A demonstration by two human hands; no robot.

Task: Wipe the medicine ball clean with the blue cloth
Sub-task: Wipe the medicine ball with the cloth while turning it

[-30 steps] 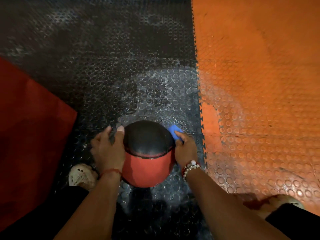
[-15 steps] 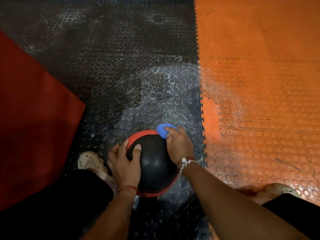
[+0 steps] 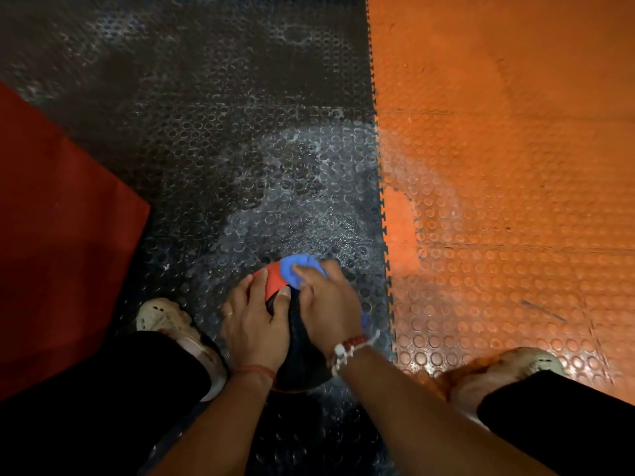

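A red and black medicine ball (image 3: 299, 352) sits on the black studded floor between my feet, mostly covered by my hands. My left hand (image 3: 254, 324) lies over the ball's left and top side, fingers spread and curved around it, thumb on the black panel. My right hand (image 3: 326, 304) presses the blue cloth (image 3: 295, 269) against the ball's far upper side, where a red panel shows. The cloth bulges out beyond my fingertips, and a small blue corner shows below my right wrist.
The black studded mat (image 3: 223, 166) has a pale wet patch just beyond the ball. An orange studded mat (image 3: 498, 166) joins it on the right. A dark red mat (image 3: 58, 235) lies at the left. My two pale shoes (image 3: 165, 317) (image 3: 508, 369) flank the ball.
The ball has been turned so its black panel faces me and the red one lies far. My right hand with the cloth moved from the ball's right side to its far top.
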